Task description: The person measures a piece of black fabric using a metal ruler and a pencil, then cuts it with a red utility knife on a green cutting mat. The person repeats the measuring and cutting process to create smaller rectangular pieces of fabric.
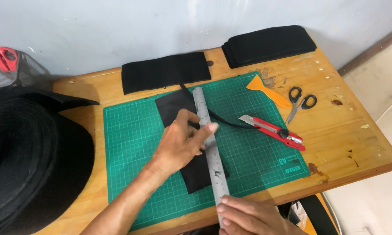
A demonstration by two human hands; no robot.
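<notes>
Green cutting mat (135, 143) bears flat black fabric (174, 109) under steel ruler (210, 148).

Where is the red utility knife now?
The red utility knife lies on the green cutting mat, right of the steel ruler, below the scissors.

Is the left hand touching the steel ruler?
Touching: the head view shows the left hand with its fingertips pressed flat on the steel ruler.
</notes>
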